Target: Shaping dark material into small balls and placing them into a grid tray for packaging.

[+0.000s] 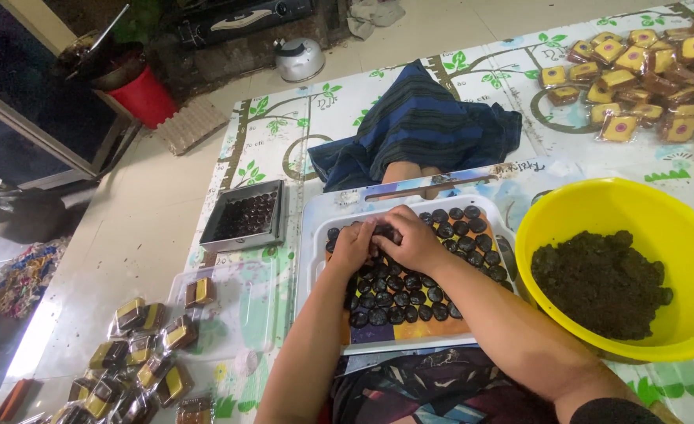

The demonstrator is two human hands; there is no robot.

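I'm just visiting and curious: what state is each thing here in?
Yellow bowl: partly filled with dark mix.
Tray: covered with rows of dark balls.
Metal tin: open, holding dark pieces.
Left hand: pinching a ball.
Right hand: fingers curled on the same ball.

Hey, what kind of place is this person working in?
Probably a home floor used as a small sweet-making spot. The person sits on a printed floor mat, both hands over a tray of dark round pieces, beside a yellow bowl of dark mix and piles of wrapped packets.
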